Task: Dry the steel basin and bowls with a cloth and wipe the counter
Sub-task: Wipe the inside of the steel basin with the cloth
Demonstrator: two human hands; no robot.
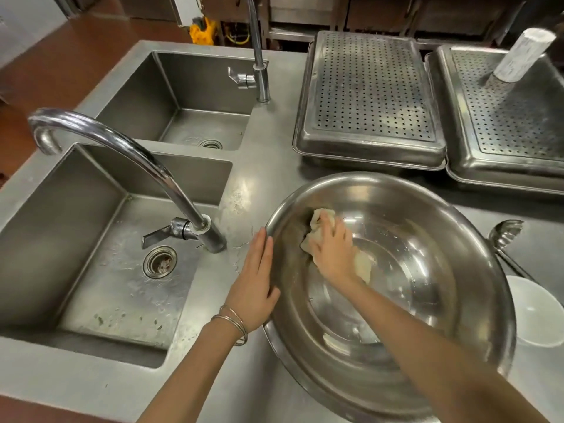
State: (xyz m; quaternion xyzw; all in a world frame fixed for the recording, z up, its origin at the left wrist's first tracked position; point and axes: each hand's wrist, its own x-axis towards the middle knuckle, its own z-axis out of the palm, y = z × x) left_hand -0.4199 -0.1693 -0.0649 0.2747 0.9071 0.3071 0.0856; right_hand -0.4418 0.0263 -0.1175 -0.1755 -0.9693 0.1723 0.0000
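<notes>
Counter (268,178) (steel, wet) bears basin (457,239) beside sink (36,239).

Glossy steel basin (427,270), matt counter (268,166)

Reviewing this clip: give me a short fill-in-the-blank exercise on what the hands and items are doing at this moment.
1. The right hand presses a ____ against the inside of the steel basin.
2. The left hand rests flat against the basin's outer ____.
3. Two upturned perforated trays sit on the counter ____ the basin.
4. A white bowl sits to the basin's ____.

Missing words: cloth; rim; behind; right
</notes>
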